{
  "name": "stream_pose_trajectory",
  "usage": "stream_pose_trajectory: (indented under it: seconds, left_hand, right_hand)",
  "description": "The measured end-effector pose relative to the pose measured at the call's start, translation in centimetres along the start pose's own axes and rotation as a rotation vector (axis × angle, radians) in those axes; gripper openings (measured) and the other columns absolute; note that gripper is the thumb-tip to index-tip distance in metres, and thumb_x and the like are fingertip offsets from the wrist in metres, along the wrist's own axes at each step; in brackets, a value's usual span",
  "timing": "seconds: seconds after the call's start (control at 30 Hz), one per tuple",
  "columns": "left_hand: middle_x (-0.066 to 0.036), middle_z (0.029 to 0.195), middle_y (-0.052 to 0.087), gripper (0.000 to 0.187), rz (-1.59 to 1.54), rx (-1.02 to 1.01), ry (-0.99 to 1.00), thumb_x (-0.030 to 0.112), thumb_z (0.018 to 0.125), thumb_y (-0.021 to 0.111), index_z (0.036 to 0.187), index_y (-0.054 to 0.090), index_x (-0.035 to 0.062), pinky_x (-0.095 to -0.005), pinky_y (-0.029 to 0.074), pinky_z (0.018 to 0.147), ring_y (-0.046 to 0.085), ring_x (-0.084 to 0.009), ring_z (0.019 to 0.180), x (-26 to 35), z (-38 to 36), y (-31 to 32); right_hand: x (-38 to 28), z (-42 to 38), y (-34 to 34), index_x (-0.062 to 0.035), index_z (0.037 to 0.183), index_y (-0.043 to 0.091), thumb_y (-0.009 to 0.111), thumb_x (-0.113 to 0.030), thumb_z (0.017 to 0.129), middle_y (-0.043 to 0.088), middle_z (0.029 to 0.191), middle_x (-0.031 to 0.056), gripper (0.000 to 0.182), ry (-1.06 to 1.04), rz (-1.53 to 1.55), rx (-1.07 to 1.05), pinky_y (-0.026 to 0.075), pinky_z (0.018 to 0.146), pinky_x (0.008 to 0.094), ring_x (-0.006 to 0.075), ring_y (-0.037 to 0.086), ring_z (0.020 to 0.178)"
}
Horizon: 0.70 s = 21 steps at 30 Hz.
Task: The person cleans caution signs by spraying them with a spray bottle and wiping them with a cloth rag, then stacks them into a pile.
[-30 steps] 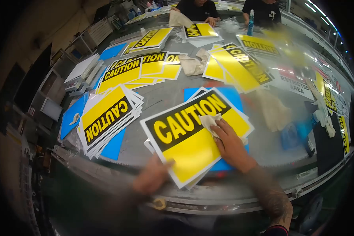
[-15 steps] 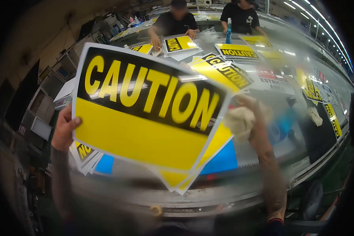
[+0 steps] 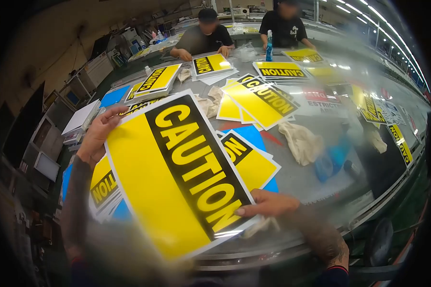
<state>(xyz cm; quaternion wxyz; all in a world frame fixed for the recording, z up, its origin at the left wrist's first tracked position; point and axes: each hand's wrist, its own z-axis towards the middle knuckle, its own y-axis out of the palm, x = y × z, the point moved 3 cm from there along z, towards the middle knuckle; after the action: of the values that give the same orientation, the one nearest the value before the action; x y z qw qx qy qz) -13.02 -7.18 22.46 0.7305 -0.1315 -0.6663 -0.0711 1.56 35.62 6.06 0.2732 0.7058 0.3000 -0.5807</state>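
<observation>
A yellow and black CAUTION sign is held up tilted in front of me, its lettering running down to the right. My left hand is closed on its upper left edge, fingers partly behind it. At the lower right corner my right hand pinches the sign, thumb on the front face. Off-white cloth shows just below that hand. Behind the held sign, more CAUTION signs lie over a blue sheet. Another sign stack sits by my left forearm. A crumpled cloth rests on the table.
Fanned CAUTION signs and further stacks cover parts of the grey table. A blue spray bottle stands at the back. Two people in dark shirts work across the table. A black mat lies at right.
The sign has turned clockwise and come lower. My right hand has gone from the cloth at the sign's right side to gripping its lower corner. Crumpled cloth now lies on the table.
</observation>
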Motion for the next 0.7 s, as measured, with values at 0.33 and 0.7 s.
stream_pose_trajectory:
  seconds: [0.33,0.7]
  left_hand:
    - [-0.018,0.156,0.057,0.057,-0.778,-0.113,-0.383,0.03,0.099,0.068,0.15,0.057,0.0086,-0.06,0.042,0.122,0.05,-0.042,0.149,-16.7,-9.3,13.3]
    - [-0.015,0.151,0.062,0.049,-0.634,0.036,-0.329,0.024,0.109,0.058,0.152,0.049,0.0031,-0.0508,0.053,0.114,0.063,-0.032,0.136,-17.4,-9.1,17.2]
  right_hand:
    - [0.9,1.6,-0.1,-0.0012,0.135,0.069,0.061,-0.044,0.112,0.075,0.117,0.005,0.048,-0.099,0.31,0.45,0.057,0.085,0.0267,0.0111,0.069,0.1]
    - [1.1,0.6,0.6,-0.001,0.111,0.079,0.068,-0.044,0.108,0.079,0.103,0.0085,0.045,-0.087,-0.304,-0.386,0.055,0.088,0.0314,0.0174,0.07,0.097]
